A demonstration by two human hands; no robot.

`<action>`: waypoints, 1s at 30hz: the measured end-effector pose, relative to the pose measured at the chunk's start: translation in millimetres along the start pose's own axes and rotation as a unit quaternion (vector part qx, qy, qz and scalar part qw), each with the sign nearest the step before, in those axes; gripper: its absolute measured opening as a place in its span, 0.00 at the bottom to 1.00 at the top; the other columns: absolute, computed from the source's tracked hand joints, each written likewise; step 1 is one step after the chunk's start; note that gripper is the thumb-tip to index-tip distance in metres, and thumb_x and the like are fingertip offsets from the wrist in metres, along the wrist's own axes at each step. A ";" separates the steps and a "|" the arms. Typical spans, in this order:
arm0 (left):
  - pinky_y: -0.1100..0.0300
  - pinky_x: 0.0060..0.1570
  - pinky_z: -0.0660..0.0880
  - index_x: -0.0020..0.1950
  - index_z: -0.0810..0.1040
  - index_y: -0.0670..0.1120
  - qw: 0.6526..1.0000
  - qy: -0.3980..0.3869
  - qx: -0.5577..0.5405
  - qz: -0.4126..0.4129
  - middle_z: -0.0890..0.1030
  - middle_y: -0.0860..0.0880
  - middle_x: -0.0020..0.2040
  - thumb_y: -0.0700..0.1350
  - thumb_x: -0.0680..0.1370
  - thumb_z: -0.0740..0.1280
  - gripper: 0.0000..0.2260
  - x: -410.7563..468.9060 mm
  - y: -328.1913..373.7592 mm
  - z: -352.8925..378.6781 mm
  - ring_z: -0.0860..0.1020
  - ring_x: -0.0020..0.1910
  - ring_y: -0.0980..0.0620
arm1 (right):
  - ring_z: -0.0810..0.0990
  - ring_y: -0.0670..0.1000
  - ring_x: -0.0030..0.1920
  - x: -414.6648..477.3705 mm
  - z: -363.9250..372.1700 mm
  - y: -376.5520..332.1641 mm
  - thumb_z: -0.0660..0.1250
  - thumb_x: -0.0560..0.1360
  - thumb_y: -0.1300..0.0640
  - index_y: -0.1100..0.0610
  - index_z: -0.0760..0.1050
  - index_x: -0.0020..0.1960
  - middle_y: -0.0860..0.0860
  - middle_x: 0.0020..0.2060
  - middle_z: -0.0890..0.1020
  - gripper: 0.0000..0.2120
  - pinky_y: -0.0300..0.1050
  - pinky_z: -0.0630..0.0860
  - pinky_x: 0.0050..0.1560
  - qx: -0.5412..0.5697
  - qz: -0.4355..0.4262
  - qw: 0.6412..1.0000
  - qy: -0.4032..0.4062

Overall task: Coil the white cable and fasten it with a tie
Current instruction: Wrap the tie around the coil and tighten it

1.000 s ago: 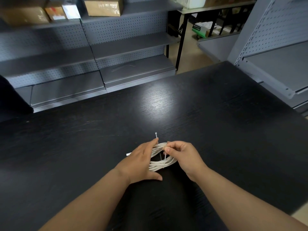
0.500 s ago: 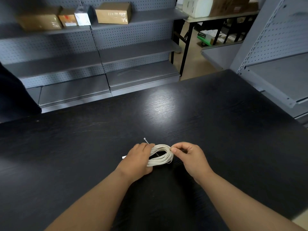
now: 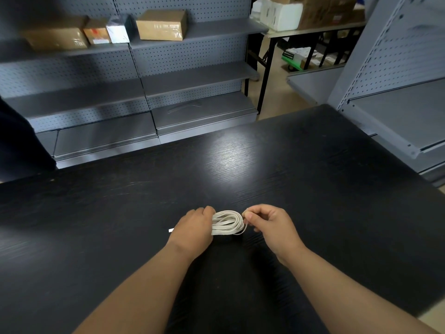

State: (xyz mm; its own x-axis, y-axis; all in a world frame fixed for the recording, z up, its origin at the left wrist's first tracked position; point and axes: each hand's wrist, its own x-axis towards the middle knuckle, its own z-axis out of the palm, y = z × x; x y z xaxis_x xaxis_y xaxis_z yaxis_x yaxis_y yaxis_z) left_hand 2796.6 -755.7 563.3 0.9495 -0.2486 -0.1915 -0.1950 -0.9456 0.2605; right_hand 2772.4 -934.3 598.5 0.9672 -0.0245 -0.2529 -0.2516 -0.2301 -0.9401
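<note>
The white cable point(image 3: 226, 222) lies as a flat coil of several loops on the black table point(image 3: 313, 189). My left hand point(image 3: 195, 229) grips the coil's left end, with the fingers curled over the loops. My right hand point(image 3: 271, 225) pinches a thin white strand, apparently the tie point(image 3: 244, 228), between thumb and forefinger at the coil's right end. This strand curves down and under the coil's near edge. A short white cable end point(image 3: 171, 230) pokes out to the left of my left hand. The tie's head is hidden.
Grey perforated shelving point(image 3: 192, 75) stands beyond the table's far edge, with cardboard boxes point(image 3: 161, 24) on its top shelf. Another grey shelf unit point(image 3: 397, 112) borders the table on the right. A dark shape point(image 3: 19, 145) sits at the far left.
The tie's head, which stuck up behind my left hand, is no longer visible. My right hand has shifted from on top of the coil to its right end, and my left hand's fingers have curled.
</note>
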 end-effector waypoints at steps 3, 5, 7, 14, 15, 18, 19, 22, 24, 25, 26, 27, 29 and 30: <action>0.58 0.50 0.71 0.60 0.69 0.48 1.000 0.004 0.006 -0.003 0.76 0.48 0.55 0.41 0.75 0.63 0.14 2.0 0.7 0.9 0.73 0.53 0.49 | 0.78 0.43 0.39 -0.8 -0.9 -5.0 0.66 0.75 0.62 0.51 0.80 0.39 0.45 0.35 0.82 0.10 0.38 0.73 0.41 0.002 0.001 1.000 -0.001; 0.58 0.49 0.71 0.60 0.69 0.48 1.000 0.008 0.008 -0.004 0.76 0.49 0.54 0.41 0.75 0.63 0.14 2.5 0.0 1.4 0.73 0.52 0.49 | 0.77 0.43 0.38 -1.0 -1.8 -6.6 0.66 0.76 0.63 0.52 0.80 0.40 0.45 0.34 0.81 0.10 0.38 0.73 0.40 0.000 0.000 1.000 -0.003; 0.58 0.49 0.71 0.60 0.69 0.48 1.000 0.011 0.006 -0.008 0.76 0.49 0.54 0.41 0.75 0.63 0.14 2.9 -2.1 0.6 0.74 0.52 0.49 | 0.77 0.43 0.37 -0.4 -3.7 -7.5 0.65 0.76 0.63 0.52 0.80 0.39 0.46 0.33 0.81 0.10 0.38 0.73 0.39 0.001 0.003 1.000 -0.001; 0.59 0.49 0.70 0.61 0.68 0.48 0.999 0.023 -0.009 -0.037 0.76 0.49 0.55 0.42 0.76 0.63 0.15 4.5 -10.3 -3.5 0.73 0.52 0.49 | 0.70 0.44 0.27 9.2 -11.4 -21.5 0.64 0.76 0.67 0.56 0.79 0.37 0.48 0.27 0.79 0.12 0.35 0.68 0.29 0.087 -0.006 0.996 -0.014; 0.59 0.49 0.71 0.62 0.68 0.48 0.999 0.020 -0.011 -0.036 0.76 0.49 0.55 0.42 0.76 0.63 0.15 5.6 -10.3 -4.3 0.73 0.52 0.49 | 0.70 0.43 0.26 10.4 -12.3 -25.5 0.64 0.76 0.68 0.57 0.78 0.37 0.48 0.26 0.78 0.12 0.34 0.67 0.27 0.097 -0.006 0.995 -0.027; 0.58 0.50 0.72 0.63 0.68 0.48 0.999 0.019 -0.026 -0.041 0.76 0.49 0.56 0.42 0.75 0.64 0.16 8.2 -11.2 -7.8 0.74 0.52 0.49 | 0.68 0.41 0.23 14.4 -14.3 -36.3 0.62 0.76 0.69 0.60 0.77 0.38 0.49 0.25 0.76 0.11 0.33 0.65 0.25 0.133 -0.002 0.990 -0.054; 0.58 0.50 0.72 0.63 0.68 0.48 0.998 0.023 -0.033 -0.045 0.76 0.48 0.56 0.42 0.75 0.64 0.16 9.0 -12.2 -9.2 0.74 0.52 0.49 | 0.68 0.41 0.22 16.2 -14.4 -39.2 0.61 0.76 0.70 0.60 0.76 0.38 0.49 0.25 0.76 0.11 0.33 0.65 0.24 0.149 -0.001 0.987 -0.054; 0.58 0.50 0.72 0.62 0.69 0.48 0.996 0.035 -0.048 -0.059 0.77 0.49 0.55 0.41 0.75 0.64 0.16 10.8 -17.6 -14.0 0.75 0.52 0.49 | 0.67 0.44 0.24 22.6 -14.5 -45.0 0.60 0.77 0.69 0.61 0.76 0.37 0.49 0.25 0.74 0.12 0.34 0.65 0.24 0.196 0.006 0.980 -0.042; 0.58 0.50 0.72 0.62 0.69 0.48 0.994 0.045 -0.062 -0.077 0.77 0.48 0.54 0.41 0.74 0.65 0.16 11.7 -22.5 -17.7 0.75 0.52 0.49 | 0.68 0.45 0.26 26.3 -13.3 -48.0 0.61 0.77 0.68 0.60 0.75 0.38 0.49 0.25 0.75 0.11 0.34 0.67 0.26 0.205 0.009 0.978 -0.029; 0.57 0.50 0.73 0.61 0.70 0.47 0.993 0.051 -0.068 -0.085 0.77 0.48 0.54 0.40 0.74 0.65 0.16 12.1 -25.3 -19.0 0.75 0.52 0.48 | 0.69 0.45 0.27 27.7 -11.7 -49.1 0.61 0.77 0.67 0.60 0.75 0.38 0.49 0.26 0.75 0.11 0.35 0.68 0.27 0.208 0.014 0.978 -0.016; 0.57 0.51 0.73 0.61 0.70 0.47 0.992 0.056 -0.073 -0.092 0.77 0.48 0.54 0.40 0.74 0.65 0.16 12.0 -27.8 -20.2 0.75 0.52 0.48 | 0.70 0.45 0.27 29.6 -9.9 -48.7 0.61 0.77 0.67 0.60 0.75 0.39 0.50 0.27 0.75 0.10 0.34 0.69 0.28 0.215 0.022 0.976 0.003; 0.56 0.51 0.73 0.61 0.70 0.47 0.991 0.059 -0.074 -0.097 0.77 0.48 0.54 0.40 0.74 0.65 0.16 11.7 -30.0 -20.8 0.75 0.52 0.48 | 0.70 0.44 0.28 31.1 -7.7 -48.1 0.61 0.78 0.66 0.60 0.75 0.39 0.51 0.28 0.75 0.10 0.34 0.71 0.28 0.227 0.032 0.973 0.027; 0.56 0.50 0.73 0.61 0.70 0.47 0.990 0.061 -0.073 -0.101 0.77 0.48 0.54 0.40 0.74 0.65 0.16 10.2 -32.9 -20.9 0.75 0.52 0.48 | 0.72 0.44 0.28 35.1 -3.3 -43.3 0.62 0.78 0.65 0.60 0.75 0.40 0.52 0.31 0.75 0.09 0.33 0.73 0.28 0.262 0.061 0.959 0.086; 0.57 0.50 0.72 0.61 0.70 0.47 0.990 0.062 -0.071 -0.100 0.77 0.48 0.54 0.40 0.74 0.65 0.16 9.4 -33.9 -20.1 0.75 0.52 0.48 | 0.73 0.45 0.30 37.1 -1.8 -40.2 0.62 0.78 0.64 0.60 0.75 0.40 0.52 0.31 0.76 0.09 0.33 0.75 0.29 0.281 0.075 0.950 0.113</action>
State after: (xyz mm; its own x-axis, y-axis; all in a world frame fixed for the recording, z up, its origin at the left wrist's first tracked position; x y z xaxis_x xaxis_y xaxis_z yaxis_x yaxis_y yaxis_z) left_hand 2817.1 -721.7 571.7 0.9902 -0.0227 -0.1374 0.0288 -0.9319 0.3617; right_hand 2818.5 -927.7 627.3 0.8860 -0.2381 -0.3978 -0.3054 0.3459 -0.8872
